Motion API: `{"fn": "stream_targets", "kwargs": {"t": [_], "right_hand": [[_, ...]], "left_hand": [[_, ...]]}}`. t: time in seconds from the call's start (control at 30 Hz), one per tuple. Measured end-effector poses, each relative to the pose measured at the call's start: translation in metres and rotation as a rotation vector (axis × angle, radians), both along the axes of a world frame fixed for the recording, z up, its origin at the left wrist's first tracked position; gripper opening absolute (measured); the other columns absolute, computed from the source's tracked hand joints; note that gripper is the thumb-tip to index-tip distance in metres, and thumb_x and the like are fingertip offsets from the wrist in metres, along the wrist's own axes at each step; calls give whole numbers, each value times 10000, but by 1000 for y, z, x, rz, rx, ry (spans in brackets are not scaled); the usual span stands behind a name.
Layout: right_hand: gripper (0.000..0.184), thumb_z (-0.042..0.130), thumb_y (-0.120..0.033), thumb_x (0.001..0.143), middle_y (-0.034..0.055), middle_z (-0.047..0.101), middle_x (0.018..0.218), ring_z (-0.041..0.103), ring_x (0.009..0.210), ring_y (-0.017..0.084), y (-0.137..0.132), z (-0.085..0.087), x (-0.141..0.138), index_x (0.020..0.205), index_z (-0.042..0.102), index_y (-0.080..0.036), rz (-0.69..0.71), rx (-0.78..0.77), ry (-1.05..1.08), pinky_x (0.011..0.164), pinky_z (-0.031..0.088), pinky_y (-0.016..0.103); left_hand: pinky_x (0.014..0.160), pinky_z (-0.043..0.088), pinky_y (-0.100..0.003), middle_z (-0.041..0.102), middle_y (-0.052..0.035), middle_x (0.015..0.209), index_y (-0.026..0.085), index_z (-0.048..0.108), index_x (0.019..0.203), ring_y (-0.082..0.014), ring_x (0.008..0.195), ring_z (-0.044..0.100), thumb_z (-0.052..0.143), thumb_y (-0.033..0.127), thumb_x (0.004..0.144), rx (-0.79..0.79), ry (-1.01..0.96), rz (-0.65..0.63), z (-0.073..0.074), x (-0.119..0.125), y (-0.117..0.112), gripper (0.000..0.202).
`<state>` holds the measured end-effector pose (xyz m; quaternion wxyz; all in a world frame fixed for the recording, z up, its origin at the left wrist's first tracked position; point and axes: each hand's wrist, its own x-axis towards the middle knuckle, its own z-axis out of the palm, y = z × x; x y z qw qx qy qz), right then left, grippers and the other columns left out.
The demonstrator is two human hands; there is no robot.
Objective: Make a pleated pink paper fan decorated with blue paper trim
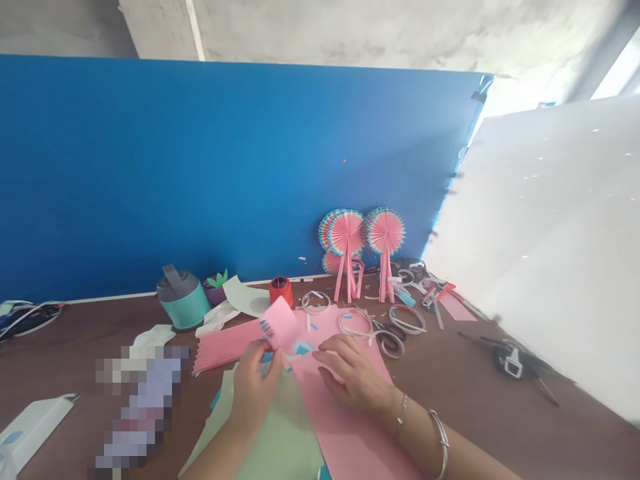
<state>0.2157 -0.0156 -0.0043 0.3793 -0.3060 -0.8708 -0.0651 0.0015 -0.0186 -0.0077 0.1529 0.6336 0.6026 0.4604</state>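
Note:
My left hand pinches a small piece of pink paper between thumb and fingers; dark blue marks run along the paper's left edge, and it stands tilted up from the table. To its right, my right hand rests over a large pink sheet, fingers stretched out toward the sheet's upper left edge. A pale green sheet lies under my left forearm, partly covered by the pink one. Behind my left hand is a pleated pink paper. Small blue scraps lie between my hands.
Round pink paper fans stand against the blue partition. A red spool, a teal container and scissors are on the brown table. A white box lies at left, a black tool at right.

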Motion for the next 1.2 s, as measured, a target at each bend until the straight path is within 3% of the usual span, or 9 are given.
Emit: {"fn": "stream_targets", "kwargs": {"t": [0.07,0.17,0.3,0.43,0.57,0.67,0.9,1.1,1.2], "right_hand": [[325,488,-104,818,90,617,1022,552,978,226,-6,0,2,1110,521,-242,-76,152,59,849,425,403],[365,539,-167,815,98,600,1116,506,1103,261,-11,2,0,1167,506,-259,-95,228,19,934,371,437],[313,493,-169,848,90,607,1113,484,1091,242,-5,3,-4,1154,529,-222,-84,29,-156,975,295,444],[191,453,-62,793,44,603,817,485,808,180,7,-3,0,846,589,-184,-77,-105,-281,816,332,365],[152,478,-99,792,37,563,752,440,709,158,12,-10,6,710,582,-173,-91,-233,-369,653,289,306],[176,473,-75,789,30,556,741,448,699,150,13,-13,10,760,614,-177,-67,-339,-377,626,291,283],[274,444,-69,832,53,603,807,521,775,162,18,-13,18,908,676,-193,11,-528,-176,693,377,267],[140,490,-86,776,20,603,735,514,685,142,18,-6,18,761,600,-172,-132,-717,-21,626,377,241],[137,486,-97,781,21,599,736,515,691,141,20,-6,17,720,584,-170,-134,-731,13,638,378,240]], "left_hand": [[760,426,-321,633,-60,829,206,644,916,-207,804,562,423,285,876,140,215,0,1,-4,-1,239],[782,393,-350,617,-66,863,230,636,1080,-208,847,537,387,191,898,270,473,-150,0,-4,-2,311],[718,382,-332,590,-57,830,226,625,1111,-195,809,501,367,127,911,319,668,-390,-8,4,-1,341],[674,371,-321,567,-56,799,199,647,1044,-190,767,481,366,125,920,248,755,-443,-15,10,-1,316],[669,371,-321,570,-50,823,255,643,1073,-202,790,498,424,131,903,102,803,-485,-11,6,-2,304],[695,385,-331,592,-55,852,263,649,1068,-213,828,523,409,128,900,-23,766,-510,-4,1,-2,323],[786,412,-303,670,-23,880,216,654,825,-193,880,588,489,200,834,-325,345,-425,8,-15,3,166],[756,423,-292,664,-33,870,216,673,789,-195,848,603,466,248,821,-351,246,-406,1,-20,9,212],[759,425,-291,662,-32,855,215,681,790,-197,845,604,462,251,819,-357,228,-395,-2,-20,11,223]]}}
